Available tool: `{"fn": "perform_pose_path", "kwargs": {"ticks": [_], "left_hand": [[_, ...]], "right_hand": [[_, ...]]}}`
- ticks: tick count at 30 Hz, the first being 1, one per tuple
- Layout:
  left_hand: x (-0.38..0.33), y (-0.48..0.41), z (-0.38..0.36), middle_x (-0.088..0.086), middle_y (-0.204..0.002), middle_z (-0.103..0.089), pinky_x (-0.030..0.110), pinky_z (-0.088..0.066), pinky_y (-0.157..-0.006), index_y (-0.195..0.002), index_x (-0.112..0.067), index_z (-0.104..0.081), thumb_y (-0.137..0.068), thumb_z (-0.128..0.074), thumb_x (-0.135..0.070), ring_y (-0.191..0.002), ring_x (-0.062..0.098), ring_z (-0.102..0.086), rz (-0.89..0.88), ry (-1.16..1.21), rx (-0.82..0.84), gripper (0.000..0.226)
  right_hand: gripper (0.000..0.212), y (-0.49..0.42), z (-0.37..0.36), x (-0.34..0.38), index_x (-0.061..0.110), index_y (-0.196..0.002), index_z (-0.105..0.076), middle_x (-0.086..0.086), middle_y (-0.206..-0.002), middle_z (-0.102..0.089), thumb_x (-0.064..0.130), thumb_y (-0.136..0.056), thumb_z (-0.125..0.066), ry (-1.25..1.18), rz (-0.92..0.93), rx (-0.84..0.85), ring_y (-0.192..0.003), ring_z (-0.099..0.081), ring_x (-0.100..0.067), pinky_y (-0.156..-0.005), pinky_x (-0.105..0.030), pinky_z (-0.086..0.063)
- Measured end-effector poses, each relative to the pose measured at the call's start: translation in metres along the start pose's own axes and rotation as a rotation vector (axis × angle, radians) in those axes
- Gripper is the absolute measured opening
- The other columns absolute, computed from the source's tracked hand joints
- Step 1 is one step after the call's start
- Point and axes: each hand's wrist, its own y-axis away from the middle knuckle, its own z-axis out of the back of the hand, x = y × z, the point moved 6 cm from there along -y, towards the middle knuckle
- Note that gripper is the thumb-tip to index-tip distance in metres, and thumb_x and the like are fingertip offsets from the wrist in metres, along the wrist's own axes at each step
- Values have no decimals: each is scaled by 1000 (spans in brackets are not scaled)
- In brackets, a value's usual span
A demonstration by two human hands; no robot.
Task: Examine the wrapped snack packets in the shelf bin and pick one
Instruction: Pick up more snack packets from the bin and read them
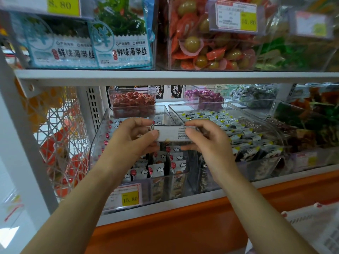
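Head view: near the centre of the frame, a pale grey rectangular wrapped snack packet (172, 133) with small printed text is held level in the air, its long side running from 9 to 3 o'clock. The left hand (132, 136) pinches its left end, thumb on the near face and fingers curled over the top edge. The right hand (207, 142) grips the right end the same way, thumb in front, fingers curled behind.

Directly below the packet, at 6 o'clock from it, stands a clear plastic shelf bin (165, 186) on the lower shelf. It is filled with small white wrapped packets printed with red balloons and white clouds (176, 158). A yellow price label reading 15.80 (130, 198) sits on the bin's front, at 7 o'clock from the hands.

At 3 o'clock, a second clear bin holds dark packets with yellow corners (238, 132). At 11 o'clock, further back, a small clear box holds red foil sweets (134, 101).

Above the white shelf board (165, 76), blue-and-white seaweed packs (121, 43) stand at 11 o'clock, and a clear bin of green olives in orange wrappers (211, 48) at 1 o'clock. A white wire basket (60, 129) hangs at 9 o'clock.
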Motion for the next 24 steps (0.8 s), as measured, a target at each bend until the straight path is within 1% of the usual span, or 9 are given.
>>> {"fn": "perform_pose_path", "kwargs": {"ticks": [2, 5, 8, 10, 13, 18, 21, 23, 24], "left_hand": [[-5, 2, -2, 4, -99, -65, 21, -56, -72, -110, -25, -58, -84, -63, -13, -87, 18, -69, -53, -74, 37, 29], [-12, 5, -6, -1, -104, -61, 29, -57, -78, -112, -34, -57, -83, -65, -11, -89, 21, -67, -119, -221, 68, 38], [-12, 7, -10, -1, -107, -59, 37, -56, -81, -105, -39, -57, -85, -64, -15, -90, 22, -65, -115, -336, 68, 32], [-10, 8, -12, 1, -100, -63, 38, -55, -80, -100, -33, -60, -87, -62, -20, -88, 22, -64, -93, -363, 63, 19], [-10, 8, -11, 5, -88, -66, 39, -54, -73, -86, -22, -64, -86, -61, -23, -83, 24, -64, -82, -379, 4, 3], [-13, 6, -4, 16, -83, -67, 44, -54, -67, -70, -10, -63, -83, -63, -26, -71, 31, -60, -85, -357, -52, 20], [-12, 6, 0, 24, -81, -62, 47, -53, -68, -73, -1, -63, -84, -64, -27, -66, 24, -55, -81, -342, -68, 28], [-11, 5, 0, 23, -81, -62, 51, -53, -72, -73, -1, -63, -85, -63, -26, -67, 32, -57, -80, -327, -76, 28], [-11, 5, -1, 20, -79, -63, 47, -54, -71, -74, -4, -65, -85, -63, -27, -70, 34, -58, -89, -335, -74, 26]], "right_hand": [[15, 0, 1, 1, 23, -84, -68, -3, -84, -64, 10, -86, -62, -31, 0, -14, -73, -69, -16, -62, -31, -59], [23, -3, 3, -1, 23, -70, -68, -3, -80, -64, 8, -86, -62, -93, -22, -47, -79, -67, -23, -59, -31, -58], [23, -4, 7, -3, 23, -65, -67, -15, -81, -62, 13, -85, -64, -25, -8, -88, -85, -62, -36, -64, -45, -58], [17, -3, 6, 0, 22, -68, -66, -11, -78, -61, 17, -84, -65, 82, 40, -85, -82, -61, -35, -71, -57, -53], [15, -1, 1, 5, 27, -70, -66, 5, -70, -61, 21, -84, -63, 134, 81, -37, -78, -61, -25, -73, -56, -52], [16, -1, -4, 4, 31, -70, -67, 9, -73, -63, 23, -82, -62, 99, 55, 10, -84, -62, -27, -76, -57, -53], [17, -1, -6, 4, 33, -70, -68, 11, -73, -63, 22, -82, -62, 100, 54, 35, -83, -62, -27, -76, -57, -53], [19, 0, -7, 4, 32, -69, -68, 7, -72, -63, 20, -83, -62, 97, 59, 28, -83, -61, -30, -76, -58, -52], [20, 0, -6, 4, 30, -69, -68, 3, -72, -63, 18, -84, -62, 90, 59, 14, -84, -61, -32, -76, -59, -52]]}}
